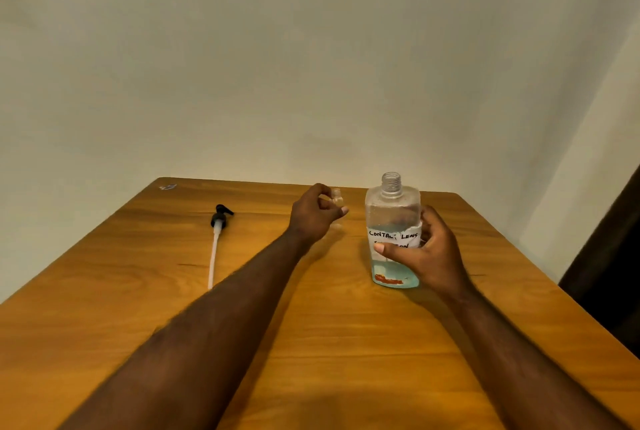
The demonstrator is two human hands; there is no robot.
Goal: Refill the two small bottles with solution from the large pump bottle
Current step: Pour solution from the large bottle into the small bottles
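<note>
The large clear bottle (392, 207) stands upright on the wooden table (311, 343), its neck uncapped, with pale blue solution in its lower part and a white handwritten label. My right hand (429, 253) grips it around the label. Left of it, my left hand (317, 216) pinches a small clear bottle (337, 199), uncapped and held upright near the table's far edge. Only one small bottle is visible. The black pump head with its white tube (217, 239) lies flat on the table at the left.
A small clear scrap (168, 187) lies at the table's far left corner. A pale wall stands right behind the table. A dark curtain or panel (609, 256) hangs beyond the table's right edge.
</note>
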